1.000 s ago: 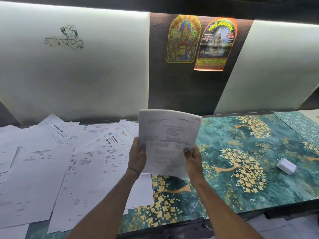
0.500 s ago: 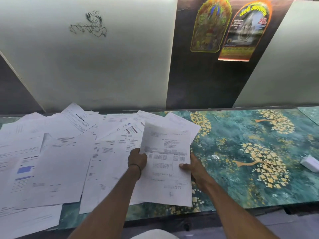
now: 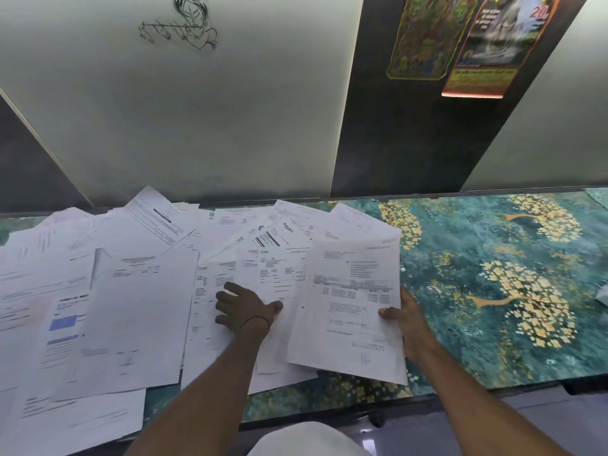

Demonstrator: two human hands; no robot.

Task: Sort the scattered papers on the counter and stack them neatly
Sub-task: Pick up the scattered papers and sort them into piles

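Many white printed papers lie scattered and overlapping across the left half of the counter. A small stack of sheets rests low at the right end of the mess, with my right hand gripping its right edge, thumb on top. My left hand lies spread, palm down, on a loose sheet just left of the stack, fingers apart and holding nothing.
The counter's right half shows a teal surface with golden tree patterns. A white object peeks in at the far right edge. A pale wall panel with a line drawing and two posters stand behind. The counter's front edge is close to me.
The stack held upright in both hands has come down onto the counter. My left hand has let go of it and moved left onto the scattered papers. The view has tilted down and left.
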